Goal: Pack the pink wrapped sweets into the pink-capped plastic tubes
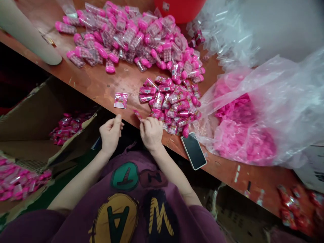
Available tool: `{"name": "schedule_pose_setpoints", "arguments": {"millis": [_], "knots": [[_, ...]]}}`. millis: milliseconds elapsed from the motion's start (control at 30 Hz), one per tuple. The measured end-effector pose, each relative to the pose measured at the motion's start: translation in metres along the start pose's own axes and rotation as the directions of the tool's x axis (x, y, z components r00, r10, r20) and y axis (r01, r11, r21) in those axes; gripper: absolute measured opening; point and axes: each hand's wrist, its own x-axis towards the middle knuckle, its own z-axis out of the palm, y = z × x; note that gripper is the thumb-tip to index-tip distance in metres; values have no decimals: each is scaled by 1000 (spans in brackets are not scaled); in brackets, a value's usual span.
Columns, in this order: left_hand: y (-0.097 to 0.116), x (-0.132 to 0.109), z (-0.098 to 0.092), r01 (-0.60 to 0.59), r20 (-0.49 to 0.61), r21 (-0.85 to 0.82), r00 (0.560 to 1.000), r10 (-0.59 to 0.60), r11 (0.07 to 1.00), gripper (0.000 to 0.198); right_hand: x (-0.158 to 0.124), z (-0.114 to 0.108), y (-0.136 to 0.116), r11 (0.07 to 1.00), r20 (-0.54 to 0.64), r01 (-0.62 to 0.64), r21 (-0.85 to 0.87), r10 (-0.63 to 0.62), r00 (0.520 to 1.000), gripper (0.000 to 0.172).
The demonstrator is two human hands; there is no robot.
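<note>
My left hand [110,132] hovers at the near edge of the brown table [101,84], fingers curled and thumb pinched to the forefinger; what it grips, if anything, is too small to see. My right hand [151,131] is beside it, fingers closed on a small pink packet [137,114] that sticks out toward the left. A single pink sachet [120,100] lies flat on the table just beyond my left hand. A heap of pink wrapped packets [172,103] lies right next to my right hand.
Several clear pink-capped candy bottles [131,37] are piled at the back. A clear bag of pink pieces [243,125] lies at right, a phone [193,151] by the table edge. Cardboard boxes with pink packets [67,126] stand lower left. A red tub [181,8] stands at the back.
</note>
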Motion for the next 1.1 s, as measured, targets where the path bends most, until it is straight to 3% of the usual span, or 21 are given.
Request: {"name": "schedule_pose_setpoints", "arguments": {"millis": [133,233,300,367,433,500,600,767,900,1100], "knots": [[7,-19,13,197,301,-68,939,-168,978,37,-9,-5,-3,997,24,80,22,-81,996,34],[11,-17,21,260,321,-122,924,-210,958,34,-19,-7,-6,983,21,119,139,-123,992,31],[13,-13,22,276,301,-157,928,-220,948,36,-24,-9,-5,944,-14,33,327,-30,999,28],[15,-12,21,302,325,-192,917,-230,934,37,-26,-9,-5,795,7,-142,590,170,985,38],[18,-15,21,344,386,-215,890,-244,914,36,-25,-8,-4,520,131,-288,804,317,939,44],[19,-19,23,390,438,-232,860,-263,891,37,-24,-6,-4,278,246,-353,893,354,902,38],[19,-23,27,418,473,-238,838,-271,877,35,-23,-8,1,112,326,-394,912,383,864,33],[15,-18,24,332,487,-193,849,-203,923,33,-19,-18,15,44,405,-433,900,285,869,34],[14,-13,22,328,499,-215,847,-185,920,33,-14,-19,15,-8,393,-410,912,299,870,36],[11,-12,29,405,432,-285,864,-261,869,39,-9,-6,7,102,368,-420,902,331,869,46]]}}
